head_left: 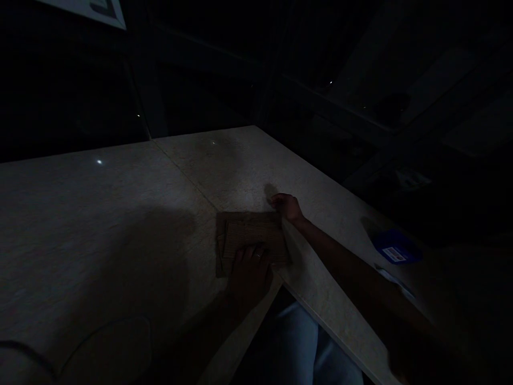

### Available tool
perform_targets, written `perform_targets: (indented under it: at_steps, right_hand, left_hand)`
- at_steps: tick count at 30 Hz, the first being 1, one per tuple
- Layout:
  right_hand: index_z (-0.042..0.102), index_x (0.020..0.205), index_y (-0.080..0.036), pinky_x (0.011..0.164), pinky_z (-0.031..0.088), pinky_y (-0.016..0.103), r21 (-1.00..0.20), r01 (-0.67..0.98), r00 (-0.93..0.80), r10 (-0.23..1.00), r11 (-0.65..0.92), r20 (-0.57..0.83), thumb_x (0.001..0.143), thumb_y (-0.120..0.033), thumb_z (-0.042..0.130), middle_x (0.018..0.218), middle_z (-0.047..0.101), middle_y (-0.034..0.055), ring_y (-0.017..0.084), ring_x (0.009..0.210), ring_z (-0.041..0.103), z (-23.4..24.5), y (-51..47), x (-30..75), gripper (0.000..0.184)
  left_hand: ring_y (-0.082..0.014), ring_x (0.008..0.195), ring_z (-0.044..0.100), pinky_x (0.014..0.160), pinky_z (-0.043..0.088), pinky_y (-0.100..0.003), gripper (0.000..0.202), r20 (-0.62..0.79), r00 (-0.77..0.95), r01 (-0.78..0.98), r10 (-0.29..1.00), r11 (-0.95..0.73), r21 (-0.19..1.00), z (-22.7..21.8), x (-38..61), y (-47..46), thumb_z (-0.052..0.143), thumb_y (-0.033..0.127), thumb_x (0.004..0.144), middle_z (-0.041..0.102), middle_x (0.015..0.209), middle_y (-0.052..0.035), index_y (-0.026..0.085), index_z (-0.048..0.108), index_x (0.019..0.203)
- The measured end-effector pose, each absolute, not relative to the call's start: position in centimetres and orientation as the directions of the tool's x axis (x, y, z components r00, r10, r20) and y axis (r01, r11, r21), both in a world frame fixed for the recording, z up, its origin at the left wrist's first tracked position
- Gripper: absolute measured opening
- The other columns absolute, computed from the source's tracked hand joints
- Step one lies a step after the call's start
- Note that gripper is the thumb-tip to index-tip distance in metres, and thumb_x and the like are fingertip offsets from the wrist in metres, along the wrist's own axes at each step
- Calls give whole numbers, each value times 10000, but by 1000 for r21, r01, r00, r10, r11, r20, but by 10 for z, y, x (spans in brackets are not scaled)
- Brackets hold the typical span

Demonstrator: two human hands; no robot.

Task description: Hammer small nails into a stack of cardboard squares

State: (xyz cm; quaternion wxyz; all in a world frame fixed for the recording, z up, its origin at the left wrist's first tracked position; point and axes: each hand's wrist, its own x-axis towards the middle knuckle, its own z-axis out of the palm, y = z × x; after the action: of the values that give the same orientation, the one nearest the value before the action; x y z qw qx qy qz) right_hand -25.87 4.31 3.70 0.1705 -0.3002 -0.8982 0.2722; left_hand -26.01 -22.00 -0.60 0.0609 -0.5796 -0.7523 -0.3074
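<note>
A very dark room. A pale, mottled stone countertop [120, 214] fills the lower half, dimly lit, with a thin seam [180, 172] crossing it diagonally. A small blue object [395, 248] lies near its right edge. Dark slanting beams [320, 107] stand behind it, and a pale panel [92, 9] shows top left.

Pale counter [120, 214] bears stacked brown boards [252, 232]; blue packet [396, 248] lies rightward.
</note>
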Motion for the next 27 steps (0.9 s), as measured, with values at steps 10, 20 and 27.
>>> perform_targets:
  at_steps: [10,20,27]
  right_hand:
    - [794,930,-214,903,566,348,-611,427,-757,633,667,163,781,-77,585,944,807,16,215,929,751,16,49,-253,291]
    - [736,1160,-204,901,556,319,-492,613,-661,742,618,109,891,-199,593,1176,758,71,213,1045,717,41,36,-138,305]
    - [643,1277,-128,940,516,359,-152,974,-171,985,166,-22,925,-264,603,1242,688,186,270,1103,679,55,38,20,380]
  left_hand:
    - [-274,1138,560,971,401,-474,329,459,-321,912,828,140,386,-6,-260,-220,593,261,902,663,1312,-72,208,643,1223]
    - [-311,1110,584,937,414,-494,333,462,-267,943,846,129,307,-2,-264,-218,527,247,917,677,1290,-109,191,667,1214]
    - [-336,1044,596,888,410,-491,313,527,-185,974,829,85,208,-6,-271,-212,488,271,939,712,1206,-128,184,686,1165]
